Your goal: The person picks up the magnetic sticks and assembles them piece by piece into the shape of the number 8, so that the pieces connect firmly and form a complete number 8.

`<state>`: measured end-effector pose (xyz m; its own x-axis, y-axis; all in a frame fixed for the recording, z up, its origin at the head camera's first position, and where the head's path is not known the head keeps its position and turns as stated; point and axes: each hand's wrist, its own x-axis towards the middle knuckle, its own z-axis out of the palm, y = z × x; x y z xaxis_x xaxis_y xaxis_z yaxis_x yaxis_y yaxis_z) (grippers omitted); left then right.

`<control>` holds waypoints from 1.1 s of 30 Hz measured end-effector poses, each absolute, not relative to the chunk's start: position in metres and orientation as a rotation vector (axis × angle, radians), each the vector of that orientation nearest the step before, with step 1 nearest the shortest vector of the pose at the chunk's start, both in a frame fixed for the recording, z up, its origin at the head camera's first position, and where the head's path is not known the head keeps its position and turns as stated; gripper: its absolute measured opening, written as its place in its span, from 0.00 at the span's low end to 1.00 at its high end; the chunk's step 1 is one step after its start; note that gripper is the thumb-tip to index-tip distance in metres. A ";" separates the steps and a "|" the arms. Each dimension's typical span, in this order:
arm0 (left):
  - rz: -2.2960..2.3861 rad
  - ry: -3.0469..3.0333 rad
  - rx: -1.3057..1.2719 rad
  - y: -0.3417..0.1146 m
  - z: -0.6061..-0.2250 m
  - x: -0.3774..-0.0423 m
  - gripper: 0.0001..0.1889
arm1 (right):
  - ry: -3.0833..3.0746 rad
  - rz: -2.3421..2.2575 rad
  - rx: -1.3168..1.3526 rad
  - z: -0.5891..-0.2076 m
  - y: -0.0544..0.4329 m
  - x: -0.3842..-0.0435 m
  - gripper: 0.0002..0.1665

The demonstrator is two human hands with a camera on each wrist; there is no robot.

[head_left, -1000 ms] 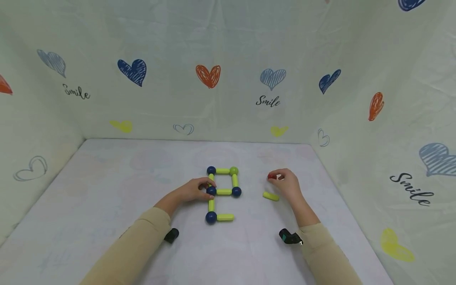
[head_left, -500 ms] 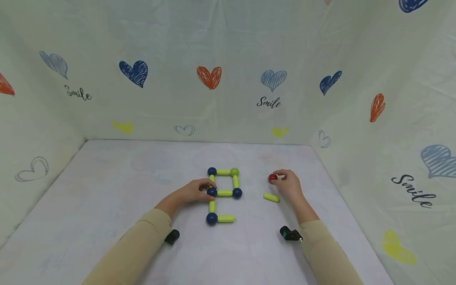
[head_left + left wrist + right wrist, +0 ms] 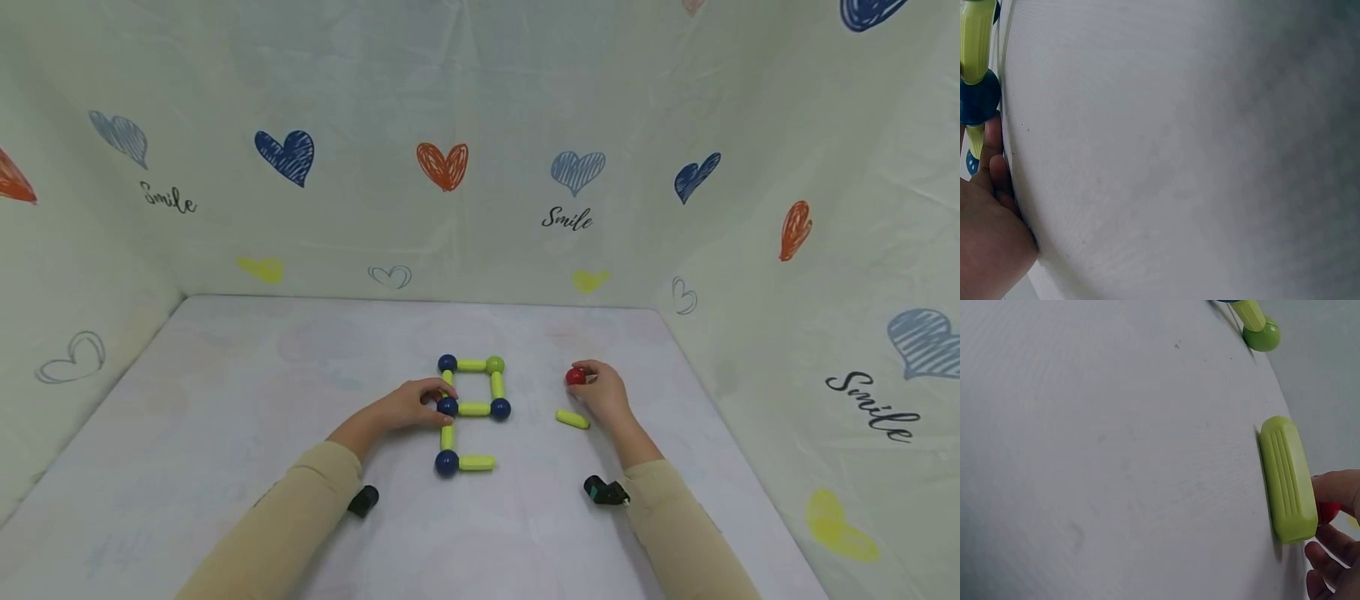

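Observation:
In the head view, my left hand (image 3: 405, 407) grips the dark blue ball (image 3: 447, 407) at the left middle of a flat ball-and-rod frame, thumb and fingers on either side. Yellow-green rods (image 3: 474, 410) join several blue balls and one green ball (image 3: 495, 365) in a square, with a leg running down to a lower blue ball (image 3: 447, 463). A rod (image 3: 477, 462) extends right from that ball, its other end free. My right hand (image 3: 607, 398) pinches a red ball (image 3: 575, 377) right of the frame. Just below that hand lies a loose yellow-green rod (image 3: 572, 419), large in the right wrist view.
Everything lies on a white tabletop (image 3: 225, 400) with printed cloth walls behind and at both sides. Small black devices (image 3: 606, 490) hang at each wrist.
The red ball, mostly covered by the right fingers before, now shows more fully in their pinch. The left hand keeps its hold on the blue ball. The head view has tilted slightly.

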<state>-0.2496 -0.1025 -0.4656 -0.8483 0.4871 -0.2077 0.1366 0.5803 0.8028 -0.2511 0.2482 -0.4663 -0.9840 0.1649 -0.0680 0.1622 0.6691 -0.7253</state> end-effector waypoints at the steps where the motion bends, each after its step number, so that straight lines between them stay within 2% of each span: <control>1: 1.174 2.403 0.500 -0.102 -0.465 -0.250 0.20 | -2.865 1.247 -0.281 -0.467 0.248 -0.251 0.28; 33: 1.166 2.406 0.502 -0.102 -0.464 -0.248 0.19 | -3.007 1.237 -0.129 -0.445 0.223 -0.229 0.22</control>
